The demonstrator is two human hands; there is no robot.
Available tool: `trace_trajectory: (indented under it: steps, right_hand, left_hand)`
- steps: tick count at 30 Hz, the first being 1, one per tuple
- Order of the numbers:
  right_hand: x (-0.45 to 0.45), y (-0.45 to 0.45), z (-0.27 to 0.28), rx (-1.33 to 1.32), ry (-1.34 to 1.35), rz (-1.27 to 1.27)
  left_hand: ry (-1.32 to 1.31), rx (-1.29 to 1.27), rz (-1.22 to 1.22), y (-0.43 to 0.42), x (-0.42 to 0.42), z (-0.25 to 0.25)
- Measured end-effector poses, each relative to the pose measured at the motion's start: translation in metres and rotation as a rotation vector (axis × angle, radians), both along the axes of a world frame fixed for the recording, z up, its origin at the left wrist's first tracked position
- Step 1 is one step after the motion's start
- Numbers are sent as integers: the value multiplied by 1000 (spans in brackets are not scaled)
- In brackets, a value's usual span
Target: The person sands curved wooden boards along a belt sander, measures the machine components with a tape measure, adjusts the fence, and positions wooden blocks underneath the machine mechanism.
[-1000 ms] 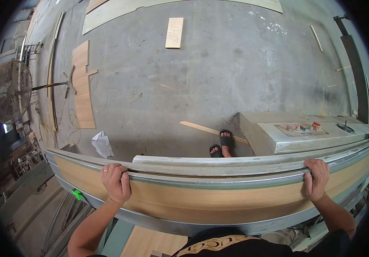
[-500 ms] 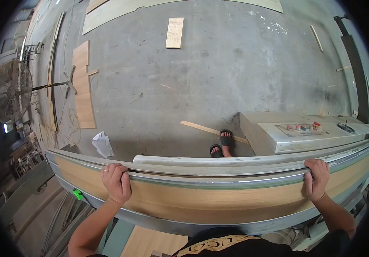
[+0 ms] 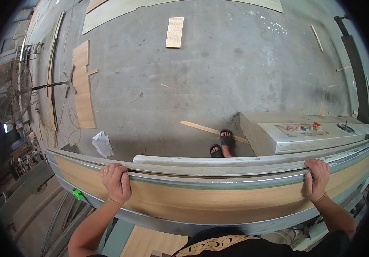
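Observation:
A long wooden board [image 3: 218, 201] lies lengthwise on the metal sliding table of a panel saw. My left hand [image 3: 116, 182] is near the board's left part, its fingers curled over the metal rail [image 3: 218, 181] along the far edge and its thumb on the near side. Much farther right, my right hand [image 3: 317, 177] wraps over the same rail, fingers bent and thumb alongside. Both palms rest at the board's far edge. The fingertips are hidden behind the rail.
A control box [image 3: 304, 132] with several buttons stands beyond the rail at right. Feet in black sandals [image 3: 226, 138] show on the floor beside a thin wood strip [image 3: 201, 127]. At left are a floor fan [image 3: 12, 92], cut panels [image 3: 83, 85] and a white crumpled sheet [image 3: 102, 144].

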State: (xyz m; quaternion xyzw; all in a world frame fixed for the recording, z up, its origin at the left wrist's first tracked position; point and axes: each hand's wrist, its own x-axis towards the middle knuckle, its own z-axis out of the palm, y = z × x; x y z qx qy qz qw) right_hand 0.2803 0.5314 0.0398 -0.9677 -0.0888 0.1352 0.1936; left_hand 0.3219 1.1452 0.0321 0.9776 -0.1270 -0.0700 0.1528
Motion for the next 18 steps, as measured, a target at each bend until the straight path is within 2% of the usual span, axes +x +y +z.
trace_trajectory:
  steps: [18]
  right_hand:
    - [-1,1,0,1,-12,-1]
  left_hand:
    - [7,5,12,0,-2,1]
